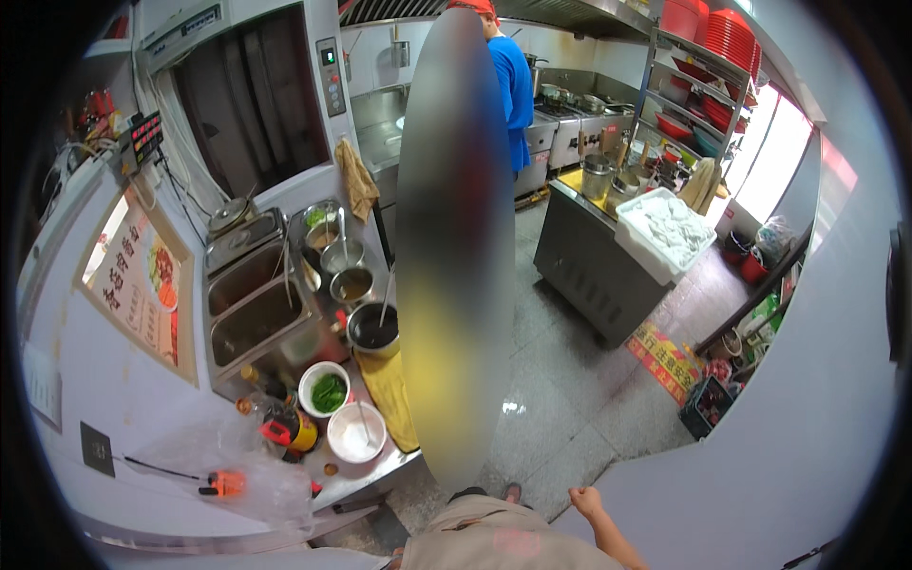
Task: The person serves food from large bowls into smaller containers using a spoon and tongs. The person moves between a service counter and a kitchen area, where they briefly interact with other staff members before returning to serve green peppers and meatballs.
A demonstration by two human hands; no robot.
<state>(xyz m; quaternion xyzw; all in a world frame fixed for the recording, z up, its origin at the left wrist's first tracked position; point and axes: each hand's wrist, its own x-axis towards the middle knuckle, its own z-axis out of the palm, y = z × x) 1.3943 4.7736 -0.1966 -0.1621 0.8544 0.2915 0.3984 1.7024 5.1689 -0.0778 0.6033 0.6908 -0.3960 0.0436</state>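
Observation:
At the bottom of the view, my right hand (586, 501) hangs beside my beige top, its fingers curled, holding nothing visible. My left hand is out of view. To the left, on a steel counter (399, 467), stand a white bowl of green leaves (328, 392) and a white bowl of white powder (349, 440) with a utensil in it. Beside them are bottles, one with a red cap and yellow label (302, 432). A folded yellow cloth (385, 392) lies near a pot of dark liquid (367, 333). Farther along are several metal pots and a steel basin unit (263, 324).
A tall blurred patch hides the middle. A person in a blue shirt (514, 78) stands near the stoves (570, 139). At right, a steel cabinet (591, 271) bears a white crate (666, 235) of white items. Beyond stands a rack (648, 78) with red containers. Tiled floor (541, 399) lies ahead.

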